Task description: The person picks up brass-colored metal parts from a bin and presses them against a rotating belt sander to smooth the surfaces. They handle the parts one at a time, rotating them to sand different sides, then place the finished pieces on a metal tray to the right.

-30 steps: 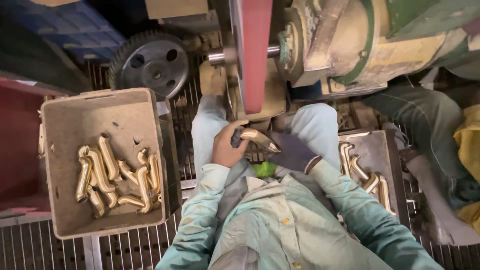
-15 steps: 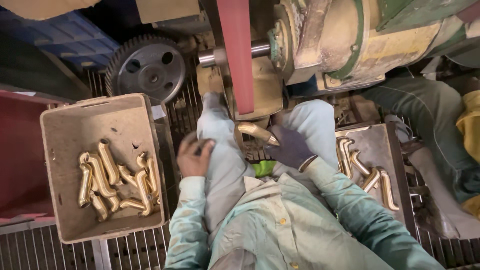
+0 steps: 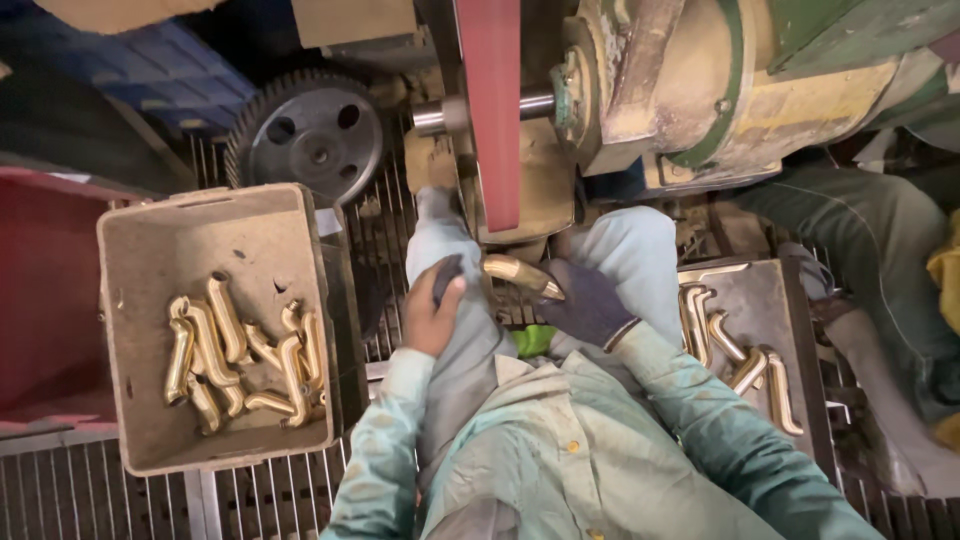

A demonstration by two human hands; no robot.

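Left hand (image 3: 432, 312) has swung back in from the left, now bare on the thigh, holding nothing, just beside the brass pipe (image 3: 520, 274). Right hand (image 3: 588, 302), dark-gloved, grips that pipe below the red sanding belt (image 3: 490, 110). More brass pipes fill the box (image 3: 140, 260) at left and tray (image 3: 795, 330) at right.

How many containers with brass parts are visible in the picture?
2. One beige bin stands at the person's left, holding a pile of brass parts. One grey tray lies at the person's right with several more; a sleeve hides part of it.
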